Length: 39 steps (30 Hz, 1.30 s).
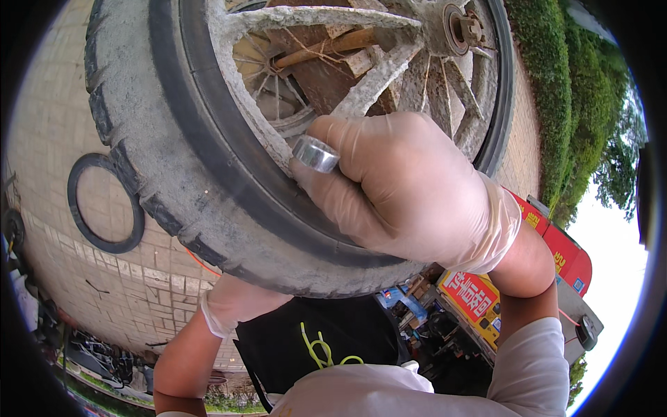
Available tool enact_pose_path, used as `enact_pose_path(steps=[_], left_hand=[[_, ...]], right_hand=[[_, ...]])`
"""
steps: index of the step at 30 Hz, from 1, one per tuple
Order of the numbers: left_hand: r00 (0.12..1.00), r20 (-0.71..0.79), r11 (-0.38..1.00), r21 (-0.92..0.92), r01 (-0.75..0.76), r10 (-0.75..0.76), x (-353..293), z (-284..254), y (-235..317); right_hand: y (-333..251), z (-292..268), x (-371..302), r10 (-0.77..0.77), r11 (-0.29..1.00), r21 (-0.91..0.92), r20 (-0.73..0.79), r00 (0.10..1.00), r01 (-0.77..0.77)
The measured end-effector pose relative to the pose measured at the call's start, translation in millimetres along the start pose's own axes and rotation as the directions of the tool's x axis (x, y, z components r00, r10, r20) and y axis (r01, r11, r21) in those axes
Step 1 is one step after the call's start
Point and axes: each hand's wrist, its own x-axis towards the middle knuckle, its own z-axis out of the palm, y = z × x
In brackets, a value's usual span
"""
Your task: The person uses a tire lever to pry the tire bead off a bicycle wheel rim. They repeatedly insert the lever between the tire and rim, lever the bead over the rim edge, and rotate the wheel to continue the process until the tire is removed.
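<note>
A worn, mud-caked tyre (149, 97) on a spoked metal wheel rim (368, 87) fills the upper middle of the view. My right hand (410, 184), in a thin translucent glove, is closed over the near side of the rim. Between its thumb and curled index finger sits a short shiny metal cylinder (315, 153); whether it has a longer part hidden in my palm I cannot see. My left hand (246, 300), gloved too, rests against the tyre's lower edge, its fingers hidden behind the rubber. A hub with a bolt (467, 29) shows at the top right of the wheel.
A black rubber ring (105, 240) lies on the brick paving (52, 149) at left. Below the wheel is a black apron (313, 340) with a yellow-green cord. Tools crowd a red-and-yellow cart (479, 295) at lower right. A hedge (549, 90) runs along the right.
</note>
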Motion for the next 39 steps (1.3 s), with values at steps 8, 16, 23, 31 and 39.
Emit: enact_pose_path(steps=[8,16,23,31,39], left_hand=[[0.999,0.027,0.996,-0.088,0.032,-0.03,28,-29,-8],[0.991,0.119,0.987,-0.143,0.075,-0.058,17,-45,-10],[0.988,0.126,0.987,-0.121,0.109,-0.094,6,-46,1],[0.998,0.044,0.99,-0.132,0.04,-0.035,8,-40,9],[0.952,0.237,0.828,-0.481,0.287,-0.192,2,-46,-11]], right_hand=[[32,12,-95,-0.188,0.956,0.207,-0.115,0.975,0.209],[16,-10,-90,0.004,0.98,0.196,-0.211,0.977,0.038],[-7,-9,-30,0.166,0.974,0.178,-0.136,0.977,-0.141],[-11,-1,16,0.0,0.998,-0.055,0.002,1.0,0.0],[15,5,-76,-0.186,0.972,0.135,-0.076,0.98,0.194]])
